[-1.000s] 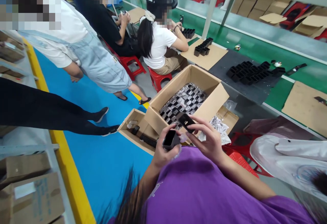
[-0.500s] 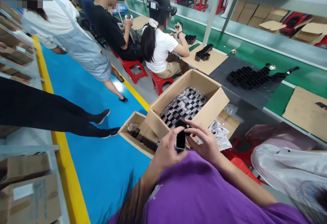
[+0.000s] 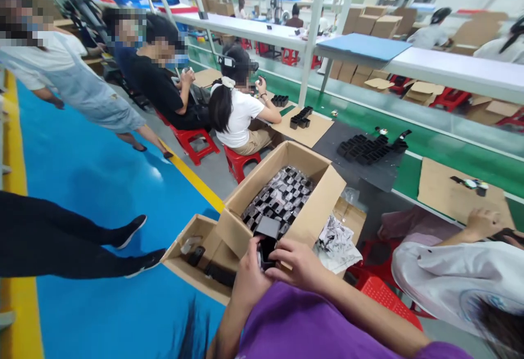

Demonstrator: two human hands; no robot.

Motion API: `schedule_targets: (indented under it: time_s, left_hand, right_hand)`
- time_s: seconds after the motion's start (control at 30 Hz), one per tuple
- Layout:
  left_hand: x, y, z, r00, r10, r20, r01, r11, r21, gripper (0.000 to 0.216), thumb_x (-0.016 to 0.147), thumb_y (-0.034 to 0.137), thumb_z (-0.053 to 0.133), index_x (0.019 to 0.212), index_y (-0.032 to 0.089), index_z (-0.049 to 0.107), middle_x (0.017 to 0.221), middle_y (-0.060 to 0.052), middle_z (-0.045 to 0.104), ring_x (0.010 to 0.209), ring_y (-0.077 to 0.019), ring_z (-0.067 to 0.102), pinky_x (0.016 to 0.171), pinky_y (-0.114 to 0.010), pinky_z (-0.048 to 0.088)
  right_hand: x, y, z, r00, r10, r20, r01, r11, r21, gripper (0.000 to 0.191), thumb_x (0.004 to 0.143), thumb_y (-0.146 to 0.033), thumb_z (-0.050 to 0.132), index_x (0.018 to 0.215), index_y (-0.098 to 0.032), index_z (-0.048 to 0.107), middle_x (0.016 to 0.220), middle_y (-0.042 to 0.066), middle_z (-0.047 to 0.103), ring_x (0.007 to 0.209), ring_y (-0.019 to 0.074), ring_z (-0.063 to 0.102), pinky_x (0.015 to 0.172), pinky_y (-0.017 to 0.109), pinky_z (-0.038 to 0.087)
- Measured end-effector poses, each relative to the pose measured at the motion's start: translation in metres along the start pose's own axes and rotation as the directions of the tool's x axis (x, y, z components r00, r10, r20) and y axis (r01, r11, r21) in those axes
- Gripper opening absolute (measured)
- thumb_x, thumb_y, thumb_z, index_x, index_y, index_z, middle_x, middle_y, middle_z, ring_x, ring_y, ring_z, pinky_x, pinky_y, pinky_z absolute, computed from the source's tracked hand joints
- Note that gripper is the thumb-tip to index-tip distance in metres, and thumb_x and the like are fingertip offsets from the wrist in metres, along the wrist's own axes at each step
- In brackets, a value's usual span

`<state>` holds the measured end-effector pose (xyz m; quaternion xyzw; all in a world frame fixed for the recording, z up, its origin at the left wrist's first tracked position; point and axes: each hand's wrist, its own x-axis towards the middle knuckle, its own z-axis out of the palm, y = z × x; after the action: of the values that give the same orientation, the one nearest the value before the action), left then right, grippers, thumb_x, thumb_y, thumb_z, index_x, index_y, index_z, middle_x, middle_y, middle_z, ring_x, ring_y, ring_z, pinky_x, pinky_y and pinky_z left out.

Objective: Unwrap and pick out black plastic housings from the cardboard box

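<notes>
Close to my body, both hands are on a small black box (image 3: 268,247). A square dark grey lid (image 3: 268,226) stands open at its far side; I cannot tell whether it is joined to the box. My left hand (image 3: 248,273) wraps the box from the left. From the right, the fingers of my right hand (image 3: 295,264) are bent over its near edge and side. Just beyond is a large open carton (image 3: 321,199) with rows of small black boxes in clear wrapping (image 3: 282,190). A smaller carton (image 3: 180,247) at the left contains a few black pieces.
Crumpled paper (image 3: 338,239) lies right of the large carton, near a red stool (image 3: 388,299). Stacked black boxes (image 3: 364,149) stand on the bench. Co-workers sit ahead and at my right; people stand at the left on the blue floor (image 3: 94,184).
The view has tilted up and shifted. The lid now stands up beyond the box, where a dark piece was under my right fingers before. A co-worker's hand now shows at the right.
</notes>
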<state>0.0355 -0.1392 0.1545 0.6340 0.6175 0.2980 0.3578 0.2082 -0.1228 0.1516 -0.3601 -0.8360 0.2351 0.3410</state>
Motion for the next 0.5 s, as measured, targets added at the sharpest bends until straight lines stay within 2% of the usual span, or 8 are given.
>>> schedule_targets:
  time_s: [0.1, 0.23, 0.33, 0.4, 0.5]
  left_hand:
    - [0.003, -0.017, -0.006, 0.997, -0.028, 0.074, 0.035, 0.995, -0.095, 0.066, 0.064, 0.035, 0.071, 0.123, 0.02, 0.047, 0.111, -0.013, 0.074, 0.101, -0.0296, 0.073, 0.088, -0.039, 0.059]
    - [0.008, -0.049, -0.016, 0.974, -0.052, 0.22, 0.11, 0.959, -0.262, 0.085, 0.059, 0.049, 0.079, 0.129, 0.018, 0.043, 0.118, -0.016, 0.071, 0.109, -0.031, 0.07, 0.094, -0.038, 0.057]
    - [0.011, -0.075, -0.018, 0.963, -0.024, 0.27, 0.127, 0.92, -0.371, 0.095, 0.053, 0.062, 0.082, 0.128, 0.018, 0.045, 0.121, -0.016, 0.07, 0.113, -0.0334, 0.067, 0.098, -0.04, 0.054]
    - [0.014, -0.09, -0.012, 0.948, -0.021, 0.318, 0.171, 0.874, -0.454, 0.098, 0.05, 0.074, 0.081, 0.124, 0.018, 0.049, 0.115, -0.015, 0.071, 0.106, -0.0331, 0.068, 0.092, -0.04, 0.056]
    - [0.022, -0.105, 0.006, 0.913, -0.123, 0.388, 0.339, 0.757, -0.558, 0.097, 0.051, 0.089, 0.069, 0.116, 0.018, 0.052, 0.094, -0.01, 0.071, 0.074, -0.0252, 0.068, 0.064, -0.035, 0.057]
  right_hand:
    - [0.008, 0.007, 0.017, 0.997, 0.043, 0.059, -0.044, 0.999, 0.009, 0.033, 0.09, -0.051, 0.068, 0.083, -0.019, 0.066, 0.079, 0.004, 0.062, 0.068, 0.0144, 0.059, 0.059, 0.023, 0.043]
    - [0.016, 0.004, 0.042, 0.992, 0.091, 0.09, -0.097, 0.993, 0.06, 0.04, 0.082, -0.058, 0.073, 0.08, -0.019, 0.062, 0.081, 0.003, 0.06, 0.068, 0.0137, 0.056, 0.058, 0.023, 0.039]
    - [0.023, -0.001, 0.055, 0.985, 0.144, 0.096, -0.155, 0.982, 0.111, 0.044, 0.077, -0.06, 0.076, 0.078, -0.02, 0.059, 0.08, 0.001, 0.057, 0.067, 0.0125, 0.052, 0.058, 0.023, 0.037]
    - [0.03, -0.002, 0.053, 0.973, 0.218, 0.076, -0.227, 0.964, 0.141, 0.047, 0.076, -0.06, 0.077, 0.073, -0.02, 0.054, 0.078, 0.0, 0.055, 0.067, 0.012, 0.05, 0.058, 0.023, 0.036]
    - [0.041, 0.004, 0.033, 0.931, 0.366, 0.013, -0.362, 0.915, 0.179, 0.049, 0.08, -0.059, 0.074, 0.068, -0.02, 0.046, 0.073, -0.003, 0.05, 0.066, 0.0111, 0.046, 0.058, 0.022, 0.034]
